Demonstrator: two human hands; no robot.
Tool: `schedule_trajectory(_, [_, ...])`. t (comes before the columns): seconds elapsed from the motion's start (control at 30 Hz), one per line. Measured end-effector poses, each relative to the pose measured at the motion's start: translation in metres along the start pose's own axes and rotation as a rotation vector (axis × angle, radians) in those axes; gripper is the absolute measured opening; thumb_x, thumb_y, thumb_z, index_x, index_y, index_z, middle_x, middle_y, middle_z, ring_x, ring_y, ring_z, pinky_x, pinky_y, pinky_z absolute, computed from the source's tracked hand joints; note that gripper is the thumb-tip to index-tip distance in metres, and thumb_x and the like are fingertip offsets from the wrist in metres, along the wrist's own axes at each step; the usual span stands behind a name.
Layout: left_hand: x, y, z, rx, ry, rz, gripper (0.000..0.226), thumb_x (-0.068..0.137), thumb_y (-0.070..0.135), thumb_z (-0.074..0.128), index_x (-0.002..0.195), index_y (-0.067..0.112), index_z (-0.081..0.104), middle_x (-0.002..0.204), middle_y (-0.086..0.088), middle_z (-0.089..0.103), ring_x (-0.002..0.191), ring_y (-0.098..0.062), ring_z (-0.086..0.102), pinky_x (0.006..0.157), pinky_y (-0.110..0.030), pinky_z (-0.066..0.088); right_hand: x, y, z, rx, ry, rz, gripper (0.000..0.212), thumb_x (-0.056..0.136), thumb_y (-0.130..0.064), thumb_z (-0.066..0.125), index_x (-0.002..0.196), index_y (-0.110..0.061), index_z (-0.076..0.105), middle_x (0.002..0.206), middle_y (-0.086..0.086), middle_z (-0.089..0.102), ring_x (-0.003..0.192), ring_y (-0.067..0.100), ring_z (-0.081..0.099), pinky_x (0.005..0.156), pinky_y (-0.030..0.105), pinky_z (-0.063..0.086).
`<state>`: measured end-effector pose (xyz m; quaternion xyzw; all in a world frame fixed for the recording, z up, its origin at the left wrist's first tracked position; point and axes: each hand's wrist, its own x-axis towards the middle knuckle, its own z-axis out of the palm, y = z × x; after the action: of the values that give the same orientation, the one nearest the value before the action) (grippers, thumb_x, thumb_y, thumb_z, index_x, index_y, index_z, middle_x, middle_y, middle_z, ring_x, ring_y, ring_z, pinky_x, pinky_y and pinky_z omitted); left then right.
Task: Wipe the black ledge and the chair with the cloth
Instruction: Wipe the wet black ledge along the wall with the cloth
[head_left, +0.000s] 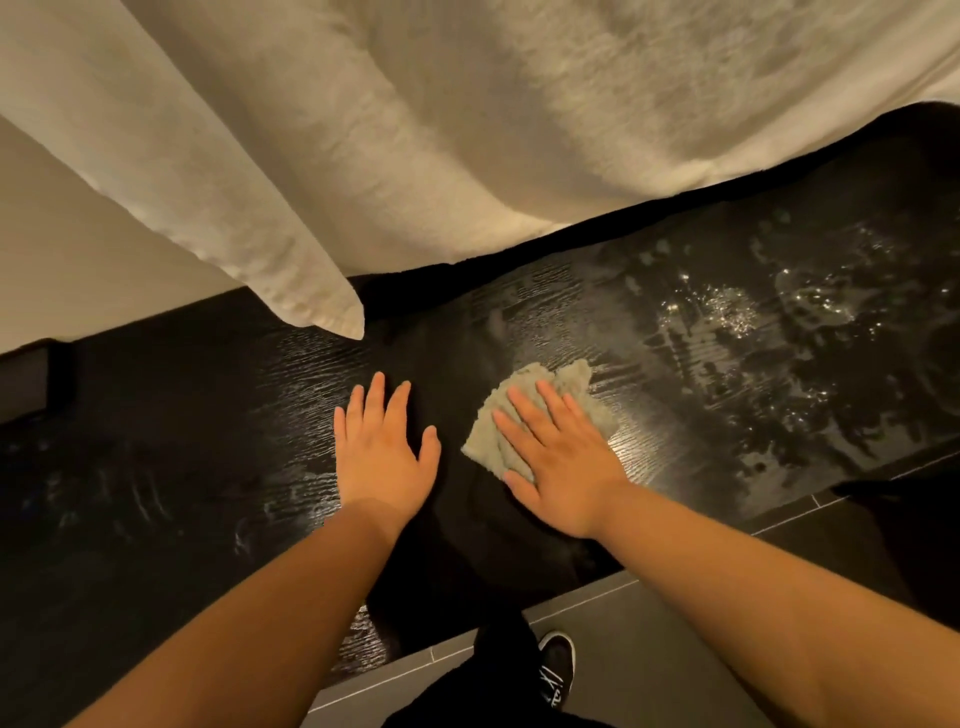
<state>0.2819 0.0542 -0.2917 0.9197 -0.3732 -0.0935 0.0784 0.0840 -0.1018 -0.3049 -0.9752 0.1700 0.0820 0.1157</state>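
The black ledge (197, 426) runs across the view, with a wood-grain surface and wet, shiny streaks toward the right. A crumpled grey-green cloth (582, 387) lies on it near the middle. My right hand (558, 457) presses flat on the cloth with fingers spread, covering its lower half. My left hand (382, 452) rests flat on the bare ledge just left of the cloth, palm down, holding nothing. No chair is in view.
A white towel or bedding (415, 130) hangs over the far side of the ledge, one corner (332, 312) dipping close to my left hand. Grey floor tiles (649, 649) and my black shoe (558, 660) are below the ledge's near edge.
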Motion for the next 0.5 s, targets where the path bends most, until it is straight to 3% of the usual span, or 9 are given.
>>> schedule_trajectory(0.07, [0.005,-0.007,0.000,0.005,-0.003,-0.004,0.066,0.099,0.052,0.050,0.159,0.024,0.039,0.171,-0.007,0.024,0.159,-0.032,0.016,0.130,-0.052,0.011,0.011,0.025,-0.002,-0.025,0.008,-0.040,0.072,0.098,-0.060,0.037,0.162,-0.028,0.026,0.171,0.002,0.014,0.158,0.033,0.001,0.127,0.054,0.008])
schedule_trajectory(0.13, [0.008,-0.012,0.001,0.007,-0.010,0.011,0.067,0.099,0.052,0.051,0.159,0.024,0.039,0.172,-0.008,0.023,0.159,-0.032,0.015,0.130,-0.052,0.010,0.028,0.048,-0.009,-0.031,0.029,0.092,0.071,0.098,-0.062,0.034,0.162,-0.031,0.025,0.171,0.000,0.014,0.158,0.032,0.001,0.126,0.056,0.011])
schedule_trajectory(0.23, [0.009,-0.012,0.003,0.015,-0.005,0.020,0.068,0.099,0.054,0.048,0.160,0.025,0.036,0.172,-0.007,0.020,0.160,-0.031,0.012,0.130,-0.052,0.009,0.053,0.057,-0.020,-0.006,-0.010,0.333,0.074,0.099,-0.065,0.018,0.164,-0.032,0.006,0.172,-0.001,-0.004,0.157,0.031,-0.013,0.127,0.053,-0.004])
schedule_trajectory(0.3, [0.009,-0.012,0.003,0.026,-0.005,0.020,0.069,0.099,0.055,0.047,0.160,0.026,0.035,0.173,-0.006,0.019,0.160,-0.031,0.012,0.130,-0.052,0.009,0.057,0.042,-0.021,0.017,-0.008,0.392,0.074,0.099,-0.064,0.014,0.164,-0.030,0.001,0.172,0.001,-0.009,0.156,0.033,-0.017,0.126,0.052,-0.008])
schedule_trajectory(0.4, [0.010,-0.013,0.003,0.045,-0.014,0.018,0.070,0.098,0.056,0.044,0.161,0.026,0.033,0.173,-0.006,0.017,0.160,-0.032,0.011,0.130,-0.053,0.008,0.041,0.003,-0.013,-0.013,0.023,0.225,0.075,0.099,-0.062,0.024,0.164,-0.026,0.014,0.172,0.007,0.004,0.156,0.039,-0.009,0.125,0.054,-0.007])
schedule_trajectory(0.5, [0.010,-0.013,0.004,0.043,-0.014,0.030,0.072,0.097,0.058,0.037,0.161,0.026,0.032,0.173,-0.005,0.015,0.160,-0.031,0.008,0.130,-0.053,0.008,0.025,-0.008,-0.004,-0.018,-0.006,-0.014,0.073,0.100,-0.062,0.033,0.163,-0.028,0.019,0.172,0.005,0.005,0.157,0.036,-0.007,0.126,0.052,-0.004])
